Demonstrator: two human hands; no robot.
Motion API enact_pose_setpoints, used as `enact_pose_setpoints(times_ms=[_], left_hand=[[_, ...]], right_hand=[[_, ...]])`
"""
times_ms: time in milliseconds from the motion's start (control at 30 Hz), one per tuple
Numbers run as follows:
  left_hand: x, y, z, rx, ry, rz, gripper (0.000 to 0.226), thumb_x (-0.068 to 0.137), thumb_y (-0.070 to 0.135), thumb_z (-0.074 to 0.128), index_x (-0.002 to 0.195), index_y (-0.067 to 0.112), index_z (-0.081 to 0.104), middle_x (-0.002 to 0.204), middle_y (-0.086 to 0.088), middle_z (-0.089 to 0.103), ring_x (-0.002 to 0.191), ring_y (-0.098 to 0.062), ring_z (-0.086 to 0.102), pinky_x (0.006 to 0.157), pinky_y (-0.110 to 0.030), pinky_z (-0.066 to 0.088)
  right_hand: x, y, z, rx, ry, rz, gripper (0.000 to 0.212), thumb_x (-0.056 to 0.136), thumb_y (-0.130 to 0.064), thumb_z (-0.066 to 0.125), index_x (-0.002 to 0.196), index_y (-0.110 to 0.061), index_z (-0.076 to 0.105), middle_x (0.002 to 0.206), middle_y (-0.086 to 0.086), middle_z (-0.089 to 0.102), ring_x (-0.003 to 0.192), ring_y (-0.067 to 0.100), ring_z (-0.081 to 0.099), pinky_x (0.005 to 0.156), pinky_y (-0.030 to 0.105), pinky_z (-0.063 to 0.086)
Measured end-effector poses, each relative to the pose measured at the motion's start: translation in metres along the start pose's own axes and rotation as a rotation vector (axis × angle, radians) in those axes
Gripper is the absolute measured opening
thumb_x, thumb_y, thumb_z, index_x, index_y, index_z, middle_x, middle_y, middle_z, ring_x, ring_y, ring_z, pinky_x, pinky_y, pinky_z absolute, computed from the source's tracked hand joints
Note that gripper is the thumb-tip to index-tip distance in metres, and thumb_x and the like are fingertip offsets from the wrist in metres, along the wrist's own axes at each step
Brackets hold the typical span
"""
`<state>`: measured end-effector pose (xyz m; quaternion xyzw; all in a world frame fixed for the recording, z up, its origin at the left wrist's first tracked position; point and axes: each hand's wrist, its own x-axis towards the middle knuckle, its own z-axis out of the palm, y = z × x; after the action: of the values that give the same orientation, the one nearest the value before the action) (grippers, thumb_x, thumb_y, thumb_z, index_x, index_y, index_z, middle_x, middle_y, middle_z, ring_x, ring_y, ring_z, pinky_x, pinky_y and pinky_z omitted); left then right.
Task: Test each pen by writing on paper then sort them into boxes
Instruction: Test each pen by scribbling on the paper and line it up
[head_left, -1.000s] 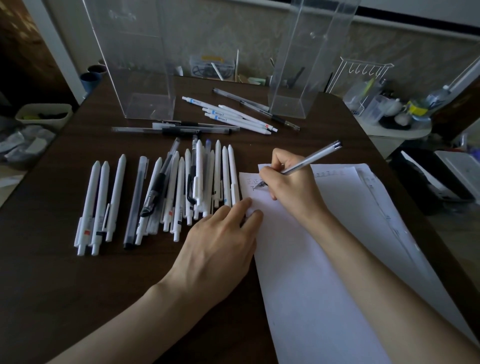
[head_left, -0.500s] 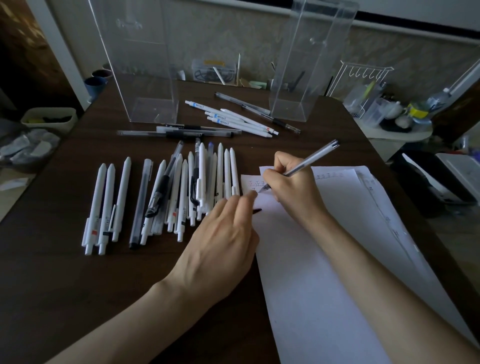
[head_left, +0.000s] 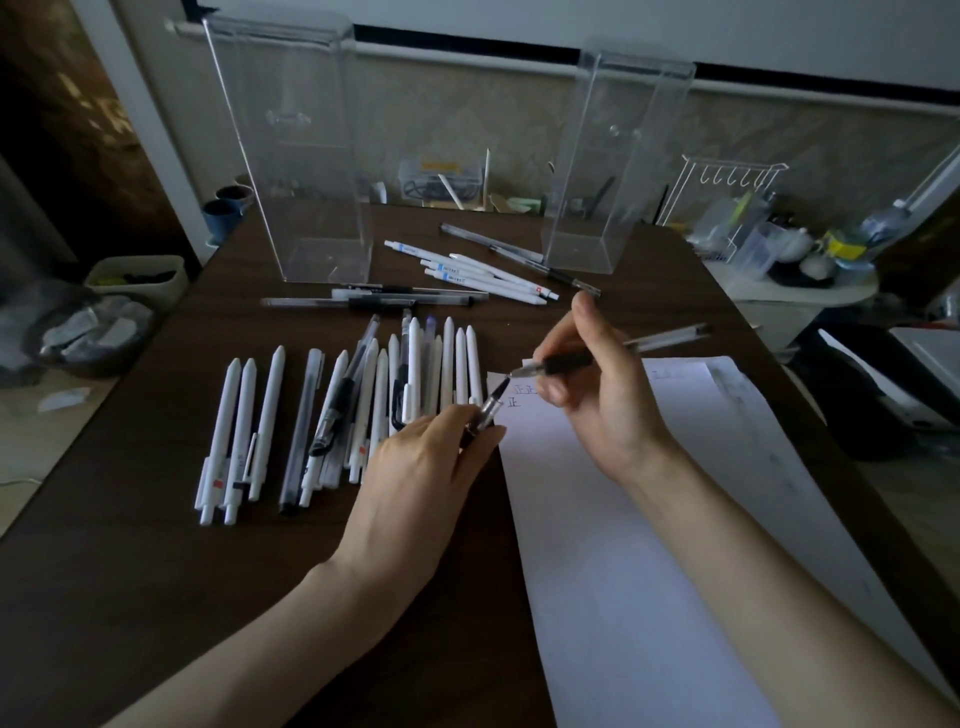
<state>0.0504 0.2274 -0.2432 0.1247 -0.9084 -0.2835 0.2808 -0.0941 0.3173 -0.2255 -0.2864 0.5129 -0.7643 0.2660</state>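
Observation:
My right hand (head_left: 597, 395) holds a clear pen with a black grip (head_left: 665, 340) lifted off the white paper (head_left: 649, 519), its tip pointing left. My left hand (head_left: 426, 467) pinches the pen's clear cap (head_left: 488, 410) just below and left of that tip. A few written marks show at the paper's top left corner. Several white and clear pens (head_left: 363, 405) lie in a row left of the paper. Two tall clear boxes stand at the back, one on the left (head_left: 291, 156) and one on the right (head_left: 608, 166).
More pens lie between the boxes (head_left: 483, 270) and in front of the left box (head_left: 374, 300). A white side shelf (head_left: 779, 291) with bottles and a rack stands at the right. Bins and cups sit off the dark table's (head_left: 130, 545) left edge.
My right hand has lifted the pen off the paper and turned it level. My left hand has picked up the cap and raised it toward the pen tip.

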Motion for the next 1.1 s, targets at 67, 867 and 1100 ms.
enact_pose_setpoints(times_ms=[67,867,1100], left_hand=[[0.001,-0.001,0.000,0.004,0.003,0.000,0.040,0.084,0.037,0.046,0.098,0.005,0.066,0.077,-0.003,0.067,0.062,-0.013,0.061,0.053,-0.020,0.049],[0.006,-0.009,-0.006,0.032,0.209,-0.010,0.032,0.094,0.026,0.043,0.113,0.006,0.060,0.072,0.002,0.062,0.060,-0.010,0.055,0.054,-0.031,0.048],[0.008,-0.017,-0.022,0.346,0.202,-0.139,0.032,0.089,0.024,0.044,0.111,0.006,0.060,0.055,0.004,0.056,0.052,-0.014,0.055,0.068,-0.040,0.047]], right_hand=[[0.000,0.002,0.001,-0.041,0.042,0.003,0.047,0.093,-0.034,0.047,0.055,-0.008,0.058,0.044,0.004,0.047,0.040,0.013,0.040,0.044,0.024,0.030],[0.022,-0.002,0.034,-0.444,0.033,0.058,0.062,0.080,-0.062,0.033,0.084,-0.006,0.059,0.051,0.001,0.053,0.043,0.007,0.043,0.044,0.017,0.033],[0.102,0.033,0.014,-1.234,-0.025,-0.207,0.023,0.095,-0.009,0.048,0.108,-0.012,0.067,0.111,0.007,0.063,0.107,0.020,0.053,0.088,0.025,0.038]])
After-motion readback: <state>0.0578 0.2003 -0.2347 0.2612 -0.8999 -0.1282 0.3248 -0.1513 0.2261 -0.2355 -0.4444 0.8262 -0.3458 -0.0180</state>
